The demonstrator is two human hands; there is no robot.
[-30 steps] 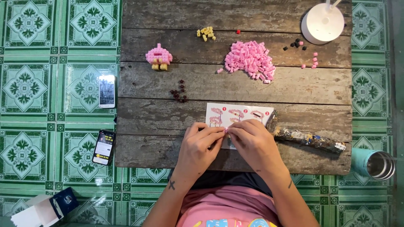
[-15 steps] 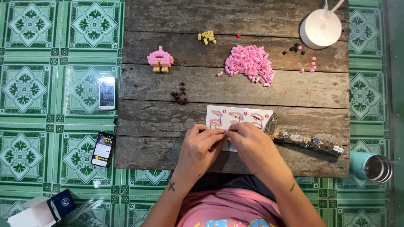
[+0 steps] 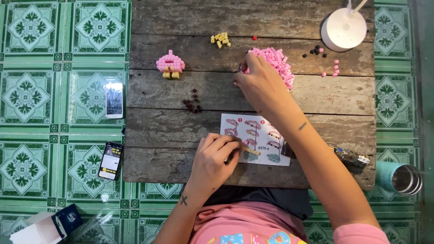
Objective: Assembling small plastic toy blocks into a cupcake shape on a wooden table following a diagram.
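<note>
My right hand point(image 3: 258, 85) stretches across the wooden table point(image 3: 162, 131), and its fingertips touch the left edge of a pile of small pink bricks point(image 3: 279, 64). It holds nothing that I can see. My left hand point(image 3: 216, 159) rests at the near edge, over the left side of a printed instruction sheet point(image 3: 266, 140). Its fingers are pinched on a small brick piece that they mostly hide. A small built pink figure with yellow feet point(image 3: 170, 64) stands at the far left of the table.
Yellow bricks point(image 3: 220, 39), dark red bricks point(image 3: 193, 101) and black and pink bits point(image 3: 322, 55) lie scattered. A white round lamp base point(image 3: 343, 28) stands at the far right. A clear bag of bricks point(image 3: 350, 157) lies at the right. Two phones point(image 3: 114, 100) point(image 3: 111, 160), a box point(image 3: 45, 225) and a metal cup point(image 3: 402, 177) sit on the tiled floor.
My right hand has left the left hand at the sheet and reached forward to the pink brick pile. The left hand stays by the sheet.
</note>
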